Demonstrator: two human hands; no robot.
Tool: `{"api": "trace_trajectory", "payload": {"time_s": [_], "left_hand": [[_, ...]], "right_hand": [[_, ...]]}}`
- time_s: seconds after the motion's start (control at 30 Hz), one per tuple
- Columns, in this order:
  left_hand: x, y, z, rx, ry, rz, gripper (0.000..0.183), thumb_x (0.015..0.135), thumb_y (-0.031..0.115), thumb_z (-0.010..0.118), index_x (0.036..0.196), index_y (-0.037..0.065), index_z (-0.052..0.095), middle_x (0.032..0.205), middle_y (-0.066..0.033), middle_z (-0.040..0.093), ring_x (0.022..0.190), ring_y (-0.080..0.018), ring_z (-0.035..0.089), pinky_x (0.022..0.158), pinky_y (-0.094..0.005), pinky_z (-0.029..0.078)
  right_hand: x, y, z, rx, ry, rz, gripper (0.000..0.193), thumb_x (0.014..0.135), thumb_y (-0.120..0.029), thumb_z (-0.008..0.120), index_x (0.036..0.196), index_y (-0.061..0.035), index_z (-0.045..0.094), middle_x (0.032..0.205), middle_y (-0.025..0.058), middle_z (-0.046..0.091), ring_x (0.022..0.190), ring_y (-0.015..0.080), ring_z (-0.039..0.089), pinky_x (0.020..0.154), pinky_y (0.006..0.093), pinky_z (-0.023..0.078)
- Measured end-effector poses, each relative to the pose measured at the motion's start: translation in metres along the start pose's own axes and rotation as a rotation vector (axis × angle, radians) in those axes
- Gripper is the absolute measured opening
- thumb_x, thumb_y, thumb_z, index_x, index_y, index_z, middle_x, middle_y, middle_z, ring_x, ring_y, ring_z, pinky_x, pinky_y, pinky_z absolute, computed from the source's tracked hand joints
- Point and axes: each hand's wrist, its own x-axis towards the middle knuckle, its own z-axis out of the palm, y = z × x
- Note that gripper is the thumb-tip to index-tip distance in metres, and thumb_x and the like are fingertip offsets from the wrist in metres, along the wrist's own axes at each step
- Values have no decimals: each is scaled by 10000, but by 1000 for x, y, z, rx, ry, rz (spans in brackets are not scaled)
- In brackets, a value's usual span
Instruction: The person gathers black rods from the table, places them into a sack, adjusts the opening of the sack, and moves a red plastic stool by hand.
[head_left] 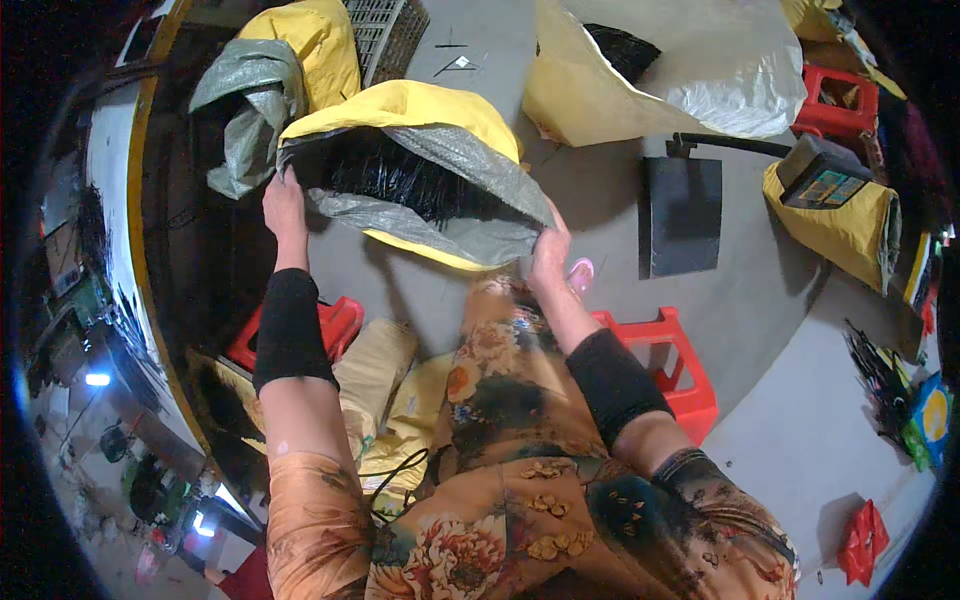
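Note:
A yellow woven sack (420, 104) with a grey lining stands in front of me, its mouth stretched wide. Shiny black strips or film (395, 180) lie inside; their exact kind is unclear. At the left end of the mouth, my left hand (285, 203) is closed on the rim. My right hand (549, 255) grips the opposite end of the rim, near the grey lining. Both arms reach forward and wear black sleeves.
Behind stand another yellow sack (325, 50), a grey crate (392, 38) and a large pale sack (590, 100). A platform scale (685, 215) with a display (825, 172) is at right. Red stools (690, 385) flank me. Folded sacks (375, 370) lie near my left side.

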Motion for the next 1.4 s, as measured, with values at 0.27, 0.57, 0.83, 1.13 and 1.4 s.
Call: {"api": "trace_trajectory", "payload": {"time_s": [0.27, 0.57, 0.83, 1.13, 1.4], "left_hand": [[-12, 13, 27, -1533, -101, -673, 208, 746, 210, 444, 846, 53, 536, 762, -58, 558, 682, -205, 528, 605, -327, 427], [-70, 33, 52, -1618, -75, -681, 318, 660, 172, 310, 876, 30, 495, 879, -125, 525, 795, -254, 503, 745, -355, 394], [-112, 37, 37, -1669, -258, -710, 316, 646, 186, 310, 853, 45, 503, 862, -124, 529, 805, -266, 497, 762, -387, 381], [-156, 54, 50, -1465, -337, -955, 230, 655, 184, 349, 786, 52, 484, 813, -98, 522, 738, -238, 496, 700, -383, 393], [-178, 35, 61, -1603, -453, -920, 169, 658, 150, 396, 761, 43, 476, 794, -77, 522, 757, -205, 491, 703, -328, 390]], "right_hand": [[32, -3, 8, 688, 47, 740, 257, 682, -68, 367, 900, -14, 491, 917, 117, 501, 817, 256, 477, 748, 399, 382], [30, 1, -29, 797, 62, 879, 311, 764, -220, 328, 943, -37, 504, 1018, 121, 481, 934, 280, 439, 848, 455, 305], [0, -33, -62, 648, 96, 635, 284, 742, -158, 294, 859, -30, 519, 867, 112, 524, 800, 263, 498, 726, 410, 400], [16, -26, -135, 491, 188, 511, 259, 679, -96, 323, 843, 5, 496, 864, 135, 507, 801, 256, 494, 746, 399, 389], [-6, -67, -138, 439, 297, 543, 272, 679, -93, 342, 892, 9, 476, 905, 136, 488, 834, 270, 479, 744, 418, 388]]}}
